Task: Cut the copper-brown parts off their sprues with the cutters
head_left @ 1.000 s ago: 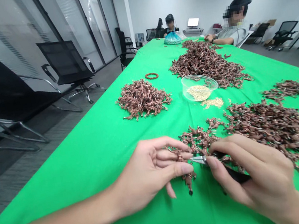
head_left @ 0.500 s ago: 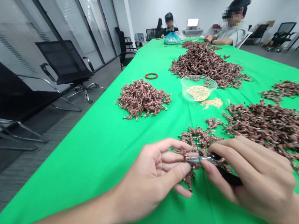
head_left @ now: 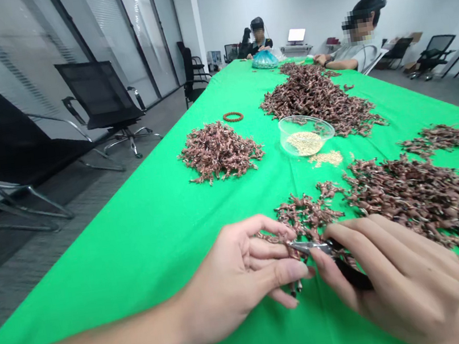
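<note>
Figurine [head_left: 292,253], small and brown, was in the left hand [head_left: 238,274], low and near the middle of the view, above the green-covered tabletop [head_left: 138,254]. Hands: the left was partly curled, gripping the figurine between thumb and fingers; these hid much of it, and a dark and pale end hung below the thumb. The right hand [head_left: 399,267] was closed around the dark handles of a pair of pliers [head_left: 312,246]. The metal tip pointed left and met the figurine at the left fingertips; could not tell whether the tip was clamped on it.

Surroundings: a loose cluster [head_left: 304,212] of similar brown figures lay just beyond the pliers. A large heap [head_left: 424,206] spread to the right, with a thinner strip [head_left: 453,138] behind it. A compact pile [head_left: 220,150] sat beyond the left hand, a brown ring [head_left: 233,117] lying near its far side. A clear bowl [head_left: 286,141] held pale yellow bits, with more spilled [head_left: 326,158] beside it. Behind the bowl stretched another big heap [head_left: 317,95]. Near the far end stood a blue bag [head_left: 264,60]; two other people were seated around there.
</note>
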Demonstrator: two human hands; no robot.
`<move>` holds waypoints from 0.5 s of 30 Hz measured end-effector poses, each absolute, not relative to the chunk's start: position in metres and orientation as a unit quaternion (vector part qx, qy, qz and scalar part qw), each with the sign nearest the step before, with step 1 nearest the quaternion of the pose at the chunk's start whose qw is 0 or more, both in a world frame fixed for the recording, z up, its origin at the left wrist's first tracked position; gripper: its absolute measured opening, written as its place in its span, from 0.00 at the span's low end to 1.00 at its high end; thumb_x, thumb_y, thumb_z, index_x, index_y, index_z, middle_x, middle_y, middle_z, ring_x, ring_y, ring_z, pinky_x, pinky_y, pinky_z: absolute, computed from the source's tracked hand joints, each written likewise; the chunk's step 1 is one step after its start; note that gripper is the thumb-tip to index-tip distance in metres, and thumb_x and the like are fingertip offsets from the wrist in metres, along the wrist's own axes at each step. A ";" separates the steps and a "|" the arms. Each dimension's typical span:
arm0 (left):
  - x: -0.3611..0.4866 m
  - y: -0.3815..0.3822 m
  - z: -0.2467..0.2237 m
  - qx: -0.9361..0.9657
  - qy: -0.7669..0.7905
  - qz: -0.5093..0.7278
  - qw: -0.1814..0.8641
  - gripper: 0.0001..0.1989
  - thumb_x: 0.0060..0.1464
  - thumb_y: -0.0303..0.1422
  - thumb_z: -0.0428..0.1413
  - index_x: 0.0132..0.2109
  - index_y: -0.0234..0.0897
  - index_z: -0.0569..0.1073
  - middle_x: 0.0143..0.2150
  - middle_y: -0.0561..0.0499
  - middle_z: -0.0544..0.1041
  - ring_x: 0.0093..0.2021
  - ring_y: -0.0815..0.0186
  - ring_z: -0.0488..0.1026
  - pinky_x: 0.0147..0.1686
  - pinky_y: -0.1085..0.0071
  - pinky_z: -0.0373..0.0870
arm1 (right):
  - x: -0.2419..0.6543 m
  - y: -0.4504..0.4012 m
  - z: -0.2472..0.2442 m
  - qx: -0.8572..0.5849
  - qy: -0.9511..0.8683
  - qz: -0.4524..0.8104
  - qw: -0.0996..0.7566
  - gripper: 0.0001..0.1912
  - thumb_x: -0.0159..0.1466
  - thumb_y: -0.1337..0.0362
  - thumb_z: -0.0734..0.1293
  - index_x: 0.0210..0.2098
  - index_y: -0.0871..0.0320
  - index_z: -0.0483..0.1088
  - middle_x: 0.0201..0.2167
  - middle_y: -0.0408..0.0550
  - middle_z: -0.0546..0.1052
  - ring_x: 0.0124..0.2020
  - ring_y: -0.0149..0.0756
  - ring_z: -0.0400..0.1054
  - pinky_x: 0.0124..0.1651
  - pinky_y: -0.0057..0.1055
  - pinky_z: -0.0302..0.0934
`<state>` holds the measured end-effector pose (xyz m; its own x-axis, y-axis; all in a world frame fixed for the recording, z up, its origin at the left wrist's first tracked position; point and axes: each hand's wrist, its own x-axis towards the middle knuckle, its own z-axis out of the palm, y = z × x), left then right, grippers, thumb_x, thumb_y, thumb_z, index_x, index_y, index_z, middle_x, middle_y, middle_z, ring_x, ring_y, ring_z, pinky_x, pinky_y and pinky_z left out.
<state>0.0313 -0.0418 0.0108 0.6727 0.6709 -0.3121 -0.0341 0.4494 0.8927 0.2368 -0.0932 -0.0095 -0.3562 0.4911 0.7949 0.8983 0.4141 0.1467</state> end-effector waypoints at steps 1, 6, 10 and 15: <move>0.032 -0.042 0.010 0.470 0.339 0.229 0.782 0.19 0.52 0.30 0.68 0.47 0.34 0.68 0.38 0.45 0.83 0.39 0.62 0.81 0.30 0.75 0.80 | 0.236 -0.094 -0.010 -0.455 -0.764 -0.304 0.342 0.11 0.65 0.60 0.72 0.36 0.64 0.75 0.28 0.51 0.79 0.30 0.38 0.71 0.37 0.33 0.64; 0.033 -0.044 0.006 0.458 0.346 0.255 0.778 0.20 0.48 0.29 0.69 0.43 0.35 0.66 0.35 0.47 0.84 0.33 0.64 0.81 0.26 0.76 0.78 | 0.235 -0.098 -0.014 -0.463 -0.755 -0.327 0.331 0.13 0.64 0.57 0.73 0.37 0.63 0.75 0.30 0.52 0.79 0.31 0.39 0.71 0.40 0.34 0.64; 0.034 -0.046 0.005 0.451 0.354 0.271 0.773 0.22 0.46 0.28 0.70 0.41 0.36 0.66 0.34 0.48 0.83 0.32 0.64 0.81 0.24 0.76 0.77 | 0.232 -0.098 -0.015 -0.458 -0.753 -0.328 0.340 0.13 0.63 0.58 0.73 0.37 0.64 0.75 0.29 0.52 0.79 0.30 0.38 0.70 0.39 0.34 0.64; 0.035 -0.045 0.002 0.481 0.366 0.279 0.746 0.20 0.49 0.31 0.69 0.44 0.36 0.67 0.33 0.49 0.83 0.31 0.66 0.80 0.24 0.76 0.76 | 0.232 -0.093 -0.014 -0.458 -0.758 -0.299 0.355 0.11 0.64 0.62 0.72 0.39 0.65 0.74 0.31 0.52 0.79 0.31 0.38 0.71 0.38 0.33 0.64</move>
<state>0.0354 -0.0450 0.0016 0.5762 0.7687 -0.2776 -0.0640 0.3810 0.9224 0.2316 -0.0925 -0.0140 -0.3287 0.4818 0.8123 0.9063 0.4027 0.1279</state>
